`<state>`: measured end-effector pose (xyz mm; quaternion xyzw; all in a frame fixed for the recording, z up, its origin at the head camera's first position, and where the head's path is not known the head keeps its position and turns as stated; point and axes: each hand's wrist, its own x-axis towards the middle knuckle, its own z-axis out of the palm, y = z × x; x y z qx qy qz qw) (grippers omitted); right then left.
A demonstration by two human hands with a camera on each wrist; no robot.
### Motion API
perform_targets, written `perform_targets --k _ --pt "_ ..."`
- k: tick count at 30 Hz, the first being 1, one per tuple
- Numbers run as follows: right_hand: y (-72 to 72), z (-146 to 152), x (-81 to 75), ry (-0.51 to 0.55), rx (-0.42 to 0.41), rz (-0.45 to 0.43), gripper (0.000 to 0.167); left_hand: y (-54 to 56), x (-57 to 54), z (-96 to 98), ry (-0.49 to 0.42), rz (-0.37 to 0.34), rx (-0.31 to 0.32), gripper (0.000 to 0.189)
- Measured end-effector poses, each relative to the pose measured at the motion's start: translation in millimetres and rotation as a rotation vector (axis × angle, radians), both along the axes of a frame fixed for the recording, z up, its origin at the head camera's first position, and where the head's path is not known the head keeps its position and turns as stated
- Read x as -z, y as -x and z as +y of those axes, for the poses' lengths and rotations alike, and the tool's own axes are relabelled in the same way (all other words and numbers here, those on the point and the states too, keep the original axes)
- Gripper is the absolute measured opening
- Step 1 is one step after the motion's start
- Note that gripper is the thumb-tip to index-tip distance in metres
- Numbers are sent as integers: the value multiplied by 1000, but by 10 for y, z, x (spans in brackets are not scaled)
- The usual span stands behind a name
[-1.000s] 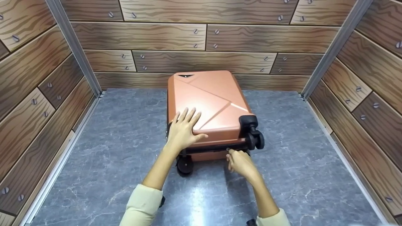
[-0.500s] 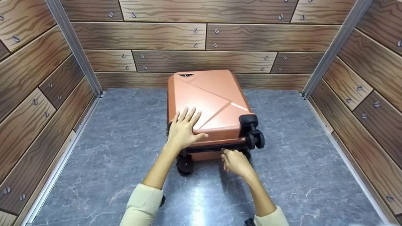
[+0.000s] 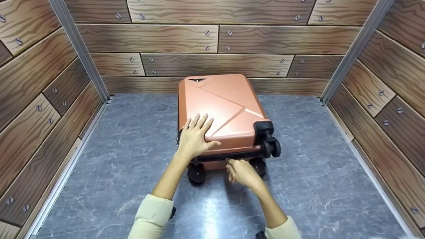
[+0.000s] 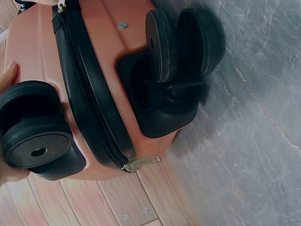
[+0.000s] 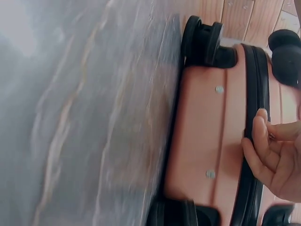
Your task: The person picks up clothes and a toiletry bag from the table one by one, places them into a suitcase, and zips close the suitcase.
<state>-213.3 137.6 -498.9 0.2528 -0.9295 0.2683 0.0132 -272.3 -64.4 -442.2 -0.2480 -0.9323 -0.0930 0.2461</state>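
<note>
A rose-orange hard-shell suitcase lies flat on the floor, its wheeled end towards me. My left hand rests with spread fingers on the near left part of its upper shell. Along the near end runs a black zipper band. There my right hand, fingers curled, pinches a small zipper pull about midway along the band. In the right wrist view, the right fingertips lie against the band; the pull is mostly hidden by them. A second metal zipper pull hangs at the corner in the left wrist view.
Black twin wheels stick out at the suitcase's corners, one pair near the left forearm. The suitcase lies on grey marbled flooring. Wood-patterned walls close in the back and both sides.
My right hand has slid left along the zipper band with the pull, from near the right wheels to the middle. The left hand and the suitcase have stayed put.
</note>
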Motion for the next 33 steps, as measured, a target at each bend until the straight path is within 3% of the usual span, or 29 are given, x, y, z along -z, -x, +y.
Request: perform_targets --k 10,16,20,28,33 --pt "36 -279 51 60 -70 -21 20 1 -8 -10 8 -32 -8 84" --pt "50 -277 57 167 -55 -183 19 3 -16 -14 2 -32 -22 85" --pt "35 -234 51 161 -36 -240 18 -3 -1 5 -6 -42 -11 86" --pt "9 -46 -105 44 -21 -204 15 6 20 12 -6 -14 -10 85" --pt "38 75 -427 142 -20 -90 15 17 15 -15 -7 -5 -15 84"
